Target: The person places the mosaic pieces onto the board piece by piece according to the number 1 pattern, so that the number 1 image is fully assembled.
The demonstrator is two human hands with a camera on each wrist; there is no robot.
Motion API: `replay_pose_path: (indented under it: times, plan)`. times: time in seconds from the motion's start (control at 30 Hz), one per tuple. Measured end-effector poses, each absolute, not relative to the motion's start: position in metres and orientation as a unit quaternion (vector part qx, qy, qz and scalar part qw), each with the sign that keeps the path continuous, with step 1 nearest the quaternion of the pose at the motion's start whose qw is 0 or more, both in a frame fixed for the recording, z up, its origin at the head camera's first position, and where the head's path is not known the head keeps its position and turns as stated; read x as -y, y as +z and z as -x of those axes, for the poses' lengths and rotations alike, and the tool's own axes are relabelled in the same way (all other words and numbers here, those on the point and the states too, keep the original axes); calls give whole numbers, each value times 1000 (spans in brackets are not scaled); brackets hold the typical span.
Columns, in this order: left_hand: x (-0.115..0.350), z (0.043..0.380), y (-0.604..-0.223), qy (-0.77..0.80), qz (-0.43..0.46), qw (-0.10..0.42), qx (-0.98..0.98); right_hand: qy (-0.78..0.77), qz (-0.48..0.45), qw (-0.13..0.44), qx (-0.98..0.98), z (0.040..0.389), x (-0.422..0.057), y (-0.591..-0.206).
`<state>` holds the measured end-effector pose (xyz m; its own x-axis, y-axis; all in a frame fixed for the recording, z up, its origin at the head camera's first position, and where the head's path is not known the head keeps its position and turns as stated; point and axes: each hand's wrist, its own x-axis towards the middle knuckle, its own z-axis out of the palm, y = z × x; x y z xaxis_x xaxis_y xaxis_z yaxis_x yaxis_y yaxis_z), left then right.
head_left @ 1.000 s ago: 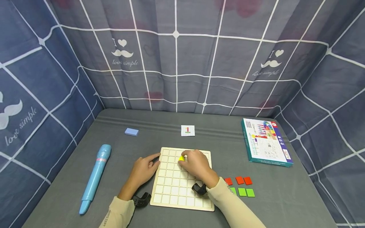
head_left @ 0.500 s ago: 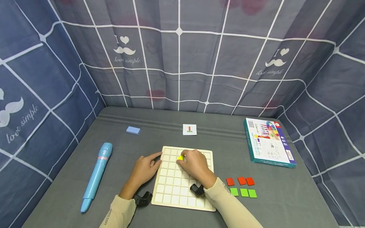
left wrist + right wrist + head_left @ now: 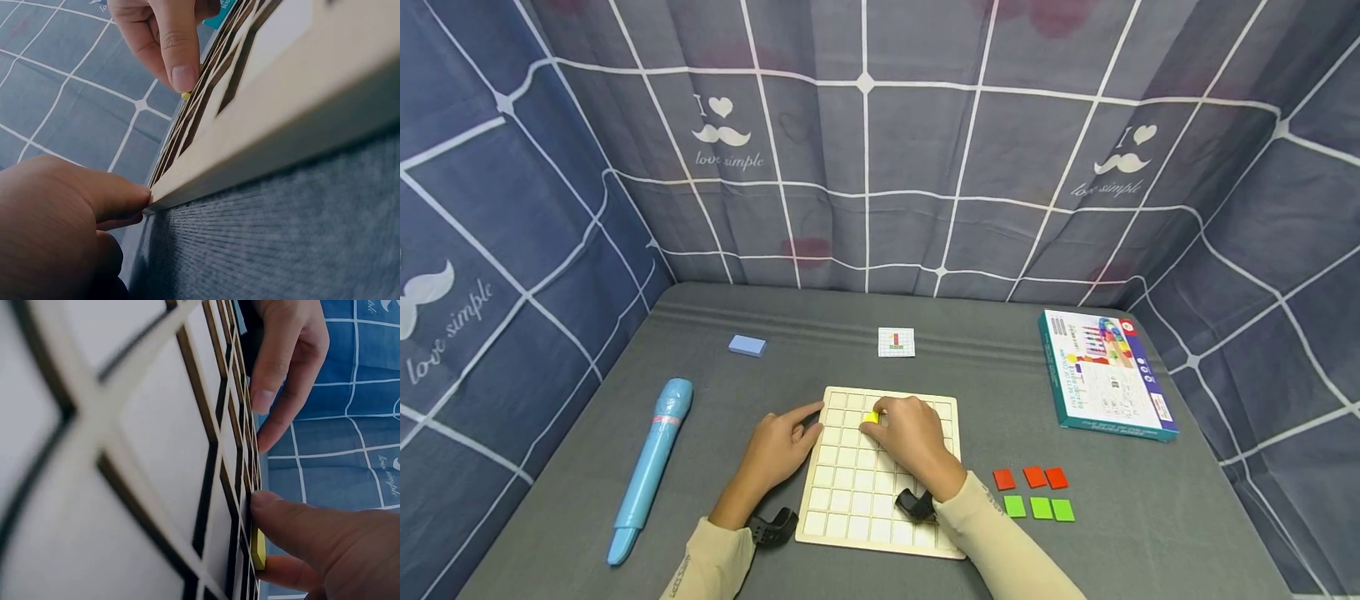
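A pale wooden grid board [image 3: 850,502] with square recesses lies on the dark cloth. Over its upper part, my right hand [image 3: 913,437] pinches a small yellow square tile [image 3: 870,417] between thumb and fingers. The right wrist view shows the yellow tile [image 3: 259,550] tilted on edge, low against the grid. My left hand [image 3: 778,448] touches the board's left edge near the top corner, its index finger and thumb extended. In the left wrist view those fingertips [image 3: 139,197] press against the board's side. The right fingers partly hide the tile.
Red tiles [image 3: 1034,477] and green tiles [image 3: 1041,507] lie right of the board. Behind it sits a small pattern card [image 3: 897,342]. A blue block [image 3: 747,346] and a long light-blue case [image 3: 651,471] are at left, a boxed set [image 3: 1108,373] at right.
My right hand has shifted slightly left across the board with the yellow tile. The left hand stays at the board's edge. The view has moved a little.
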<state>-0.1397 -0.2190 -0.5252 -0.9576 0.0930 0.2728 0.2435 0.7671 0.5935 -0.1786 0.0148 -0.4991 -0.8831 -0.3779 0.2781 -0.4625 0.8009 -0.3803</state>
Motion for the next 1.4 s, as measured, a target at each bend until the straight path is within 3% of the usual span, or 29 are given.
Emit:
replay_pose_path:
  times: [0.83, 1.03, 1.4]
  plan:
    - [219, 139, -524, -314, 98, 148, 933, 314, -209, 133, 917, 170, -34, -506]
    - [219, 136, -527, -322, 87, 129, 934, 344, -194, 177, 902, 161, -53, -506]
    - [219, 138, -524, -335, 77, 95, 934, 346, -200, 164, 902, 131, -97, -501]
